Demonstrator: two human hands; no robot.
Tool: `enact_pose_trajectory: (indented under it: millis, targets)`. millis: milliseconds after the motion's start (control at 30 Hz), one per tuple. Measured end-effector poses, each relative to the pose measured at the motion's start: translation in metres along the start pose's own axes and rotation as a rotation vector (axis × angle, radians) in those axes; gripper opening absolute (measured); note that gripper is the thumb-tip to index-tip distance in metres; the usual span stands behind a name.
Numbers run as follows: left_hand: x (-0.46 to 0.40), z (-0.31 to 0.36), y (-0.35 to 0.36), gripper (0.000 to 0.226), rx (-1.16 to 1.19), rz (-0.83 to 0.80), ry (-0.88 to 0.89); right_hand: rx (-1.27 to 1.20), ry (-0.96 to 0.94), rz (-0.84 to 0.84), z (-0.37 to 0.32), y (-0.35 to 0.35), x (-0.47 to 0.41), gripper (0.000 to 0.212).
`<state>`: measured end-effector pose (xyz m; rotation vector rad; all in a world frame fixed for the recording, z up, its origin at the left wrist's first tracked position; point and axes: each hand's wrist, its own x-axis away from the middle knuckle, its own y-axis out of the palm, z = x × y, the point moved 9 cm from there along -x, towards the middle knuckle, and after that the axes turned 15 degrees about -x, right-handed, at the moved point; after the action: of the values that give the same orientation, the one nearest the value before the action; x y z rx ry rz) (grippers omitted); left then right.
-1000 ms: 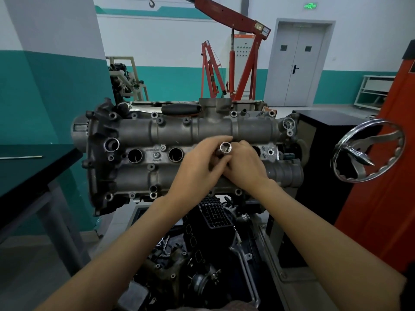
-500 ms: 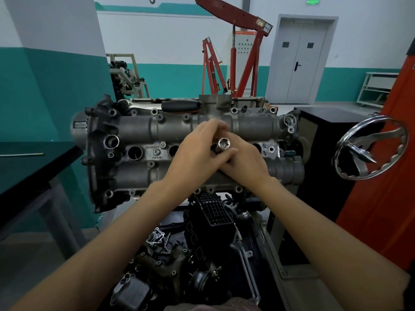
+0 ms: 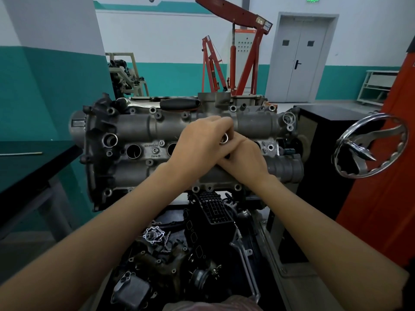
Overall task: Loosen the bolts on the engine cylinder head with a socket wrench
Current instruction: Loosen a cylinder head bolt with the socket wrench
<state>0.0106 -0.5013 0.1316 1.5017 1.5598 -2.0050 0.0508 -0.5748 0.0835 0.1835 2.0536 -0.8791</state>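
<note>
Chrome socket (image 3: 224,138) is sitting between both hands over the cylinder head (image 3: 139,140), open end facing the camera; left hand (image 3: 202,144) and right hand (image 3: 243,159) are pinching it.

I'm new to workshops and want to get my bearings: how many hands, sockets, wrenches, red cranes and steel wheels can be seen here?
hands, left and right: 2
socket: 1
wrench: 1
red cranes: 2
steel wheel: 1
total: 7

Grey cylinder head (image 3: 139,129), shiny silver socket (image 3: 224,138), red crane (image 3: 233,12), teal-banded wall (image 3: 45,86)
</note>
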Motion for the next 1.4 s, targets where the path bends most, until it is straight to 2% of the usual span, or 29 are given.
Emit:
enact_pose_trajectory:
  millis: [100,200,367,533,800,1100,1300,1400]
  targets:
    - [0.0,0.008,-0.001,0.025,0.023,0.039,0.104,0.079,-0.04,0.004,-0.006,-0.001,0.0,0.026]
    - [0.002,0.014,-0.006,0.023,0.034,0.111,0.217,0.201,-0.042,-0.104,-0.003,0.012,-0.003,0.028]
    - [-0.008,0.01,0.003,0.028,-0.026,0.203,0.295,0.194,-0.07,-0.125,-0.002,0.013,-0.004,0.027]
    - [-0.003,-0.015,0.032,0.046,-0.031,0.14,0.166,0.142,-0.02,-0.123,0.004,0.015,-0.005,0.034]
    - [0.003,-0.01,0.029,0.05,0.041,0.139,0.236,0.143,-0.018,-0.114,0.002,0.013,-0.002,0.029]
    - [0.006,-0.013,0.03,0.036,0.013,0.204,0.234,0.127,0.056,-0.169,0.011,0.02,-0.011,0.03]
    - [0.004,-0.017,0.027,0.04,-0.017,0.247,0.197,0.249,-0.201,-0.263,-0.011,0.018,-0.017,0.037]
    - [0.007,-0.023,0.026,0.038,-0.001,0.219,0.129,0.255,-0.215,-0.257,-0.011,0.016,-0.017,0.022]
